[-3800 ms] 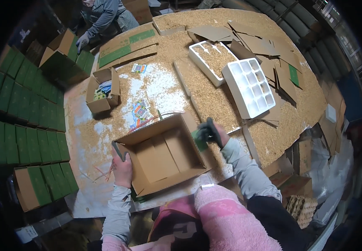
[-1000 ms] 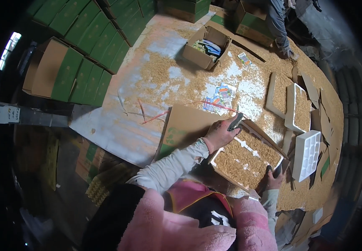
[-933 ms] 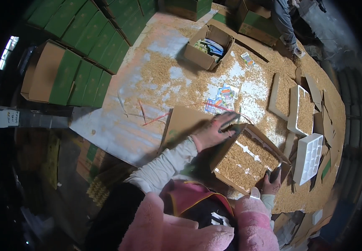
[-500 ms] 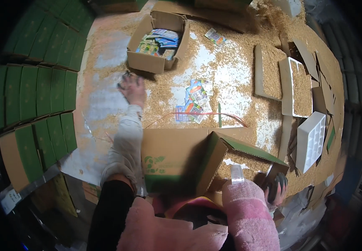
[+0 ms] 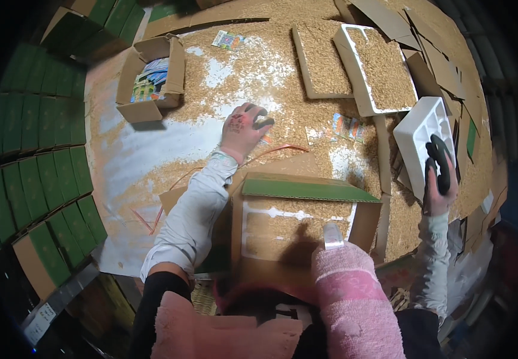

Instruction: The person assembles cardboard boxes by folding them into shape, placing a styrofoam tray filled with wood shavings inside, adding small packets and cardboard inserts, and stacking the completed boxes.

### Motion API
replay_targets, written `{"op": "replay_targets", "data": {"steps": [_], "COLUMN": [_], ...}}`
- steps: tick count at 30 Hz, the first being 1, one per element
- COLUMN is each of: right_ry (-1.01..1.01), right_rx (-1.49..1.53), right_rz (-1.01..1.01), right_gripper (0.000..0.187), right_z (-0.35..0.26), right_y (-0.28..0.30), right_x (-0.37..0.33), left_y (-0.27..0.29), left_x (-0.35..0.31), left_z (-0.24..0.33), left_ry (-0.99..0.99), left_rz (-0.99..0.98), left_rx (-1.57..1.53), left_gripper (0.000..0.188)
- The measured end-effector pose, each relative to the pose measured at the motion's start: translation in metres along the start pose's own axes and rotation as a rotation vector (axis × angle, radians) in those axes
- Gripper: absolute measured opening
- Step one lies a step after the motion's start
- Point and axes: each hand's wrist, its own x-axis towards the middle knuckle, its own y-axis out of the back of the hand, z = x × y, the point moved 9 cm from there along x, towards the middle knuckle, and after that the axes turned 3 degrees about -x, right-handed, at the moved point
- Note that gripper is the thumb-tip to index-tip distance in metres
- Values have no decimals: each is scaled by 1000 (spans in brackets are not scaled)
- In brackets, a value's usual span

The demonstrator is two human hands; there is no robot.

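My left hand [image 5: 242,130], in a thin glove with dark fingertips, hovers low over the table beyond the box, its fingers bent and thumb apart. Nothing shows in its grasp. Beside it lie a reddish strap [image 5: 286,147] and several colourful printed packets [image 5: 347,128] on the wood shavings. My right hand [image 5: 440,182], in a dark-fingered glove, grips a white foam tray [image 5: 411,149] with compartments. Close to my body stands an open cardboard box [image 5: 366,230] with a green flap [image 5: 310,189]. Inside it, shavings cover a white foam insert [image 5: 277,212].
A small open carton [image 5: 140,112] of packets stands at the far left. Shavings fill another foam tray [image 5: 378,69] at the back right. Flat cardboard pieces [image 5: 429,66] lie along the right side. Green boxes [image 5: 40,167] are stacked to the left.
The view has shifted right. My right hand has left the box for the foam tray. The box now sits with its opening towards me. The packets lie farther right; my left hand has left the carton.
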Motion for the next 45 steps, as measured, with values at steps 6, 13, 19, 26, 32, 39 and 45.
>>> {"op": "replay_targets", "data": {"steps": [6, 13, 19, 26, 32, 39, 45], "right_ry": [90, 317, -186, 257, 259, -293, 147], "right_rx": [-163, -320, -1465, -850, 97, 148, -1195], "right_rz": [-126, -108, -303, 126, 173, 31, -527], "right_gripper": [39, 37, 47, 22, 23, 51, 37], "right_z": [3, 1, 117, -5, -109, -76, -69], "right_y": [-10, -6, 15, 78, 115, -27, -107], "right_x": [39, 69, 179, 164, 81, -124, -174], "left_y": [-64, 6, 47, 154, 84, 178, 53], "left_x": [-6, 6, 14, -15, -102, -196, -227], "left_z": [-38, -10, 28, 110, 178, 137, 188], "left_ry": [285, 96, -27, -122, 5, -161, -511], "left_rz": [-425, -76, 121, 319, -219, 399, -374], "left_rx": [196, -184, -196, -843, -984, -440, 395], "left_gripper": [45, 18, 26, 27, 35, 32, 38]}}
